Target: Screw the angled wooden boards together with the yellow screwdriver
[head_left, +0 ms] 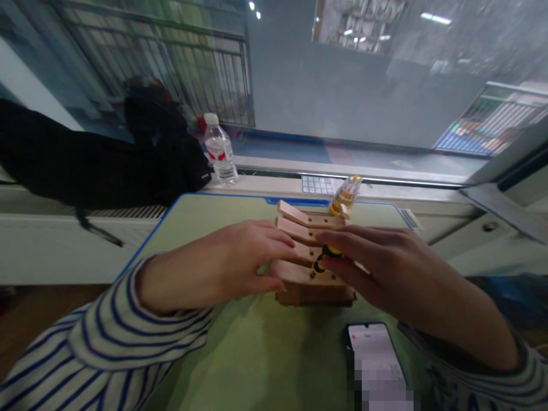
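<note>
A small wooden assembly sits on the table, with several curved, pale slats in a row and dark screw heads in them. My left hand lies over the left ends of the slats, fingers and thumb curled about the nearer ones. From the right, my right hand pinches a short yellow-and-black screwdriver. Its tip points down at a screw in the nearest slat; whether it sits in the screw head I cannot tell. The fingers hide part of the handle and the slats' right ends.
The pale green table has a blue rim. A phone lies near its front right. Behind the assembly leans a clear container with yellow parts. On the windowsill stand a water bottle and a black bag.
</note>
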